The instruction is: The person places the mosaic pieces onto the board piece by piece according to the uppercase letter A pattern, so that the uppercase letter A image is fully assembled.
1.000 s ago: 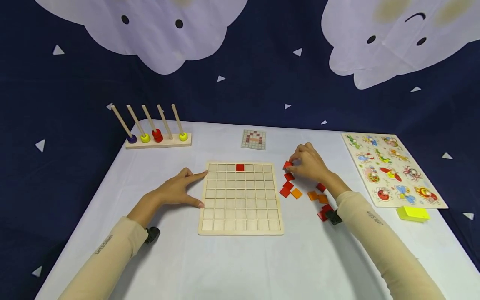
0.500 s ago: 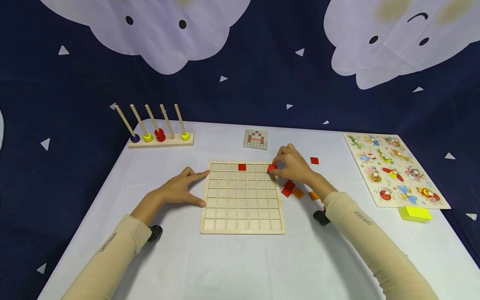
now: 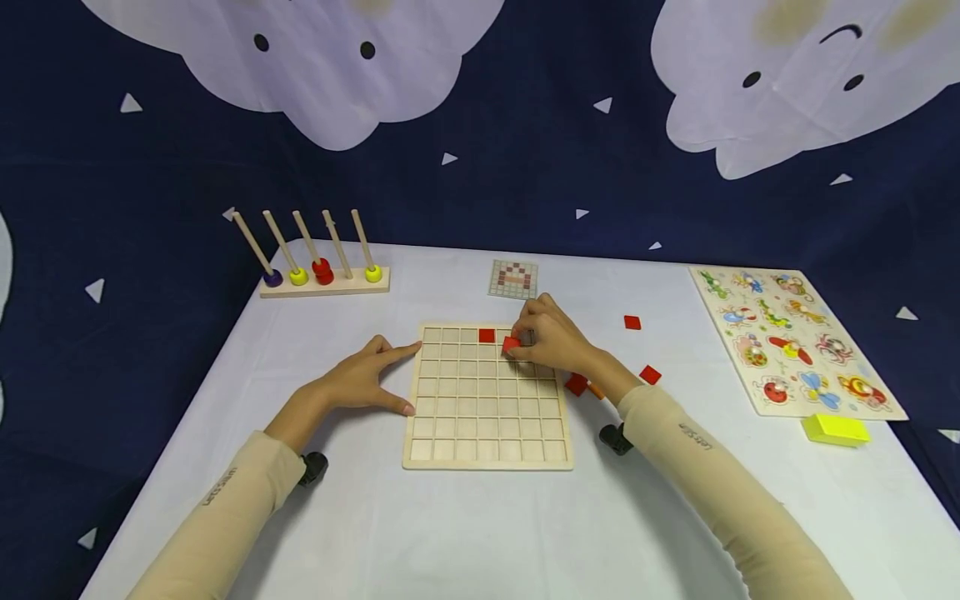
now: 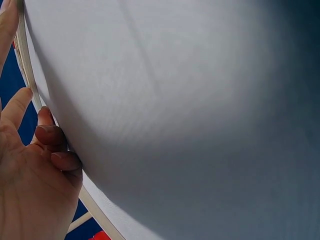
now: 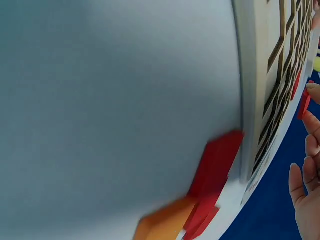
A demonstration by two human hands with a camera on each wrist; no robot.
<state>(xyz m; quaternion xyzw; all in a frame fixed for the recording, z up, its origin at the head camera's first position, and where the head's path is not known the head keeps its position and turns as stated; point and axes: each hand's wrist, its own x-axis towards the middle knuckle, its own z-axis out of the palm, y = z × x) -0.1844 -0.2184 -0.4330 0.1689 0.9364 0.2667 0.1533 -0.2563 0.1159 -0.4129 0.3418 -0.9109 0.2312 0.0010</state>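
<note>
A wooden grid board (image 3: 487,465) lies on the white table, with one red square tile (image 3: 487,336) seated in its far row. My left hand (image 3: 348,379) touches the board's left edge, thumb and forefinger spread wide apart along it. In the left wrist view, its other fingers (image 4: 57,145) are bent near the table. Over the board's upper right part, my right hand (image 3: 553,340) pinches a second red square tile (image 3: 511,345) between thumb and fingers. The right wrist view also shows this pinched tile (image 5: 305,100) above the grid.
Loose red tiles (image 3: 632,322) and orange ones (image 5: 167,220) lie right of the board, partly behind the right forearm. Behind it sits a small pattern card (image 3: 513,279). A peg stacker (image 3: 326,287), an insect puzzle (image 3: 795,342) and a yellow block (image 3: 836,430) stand farther out.
My right hand has picked a red tile from the loose ones and carried it left, past the board's right edge, to over the grid. My left hand stays at the board's left edge.
</note>
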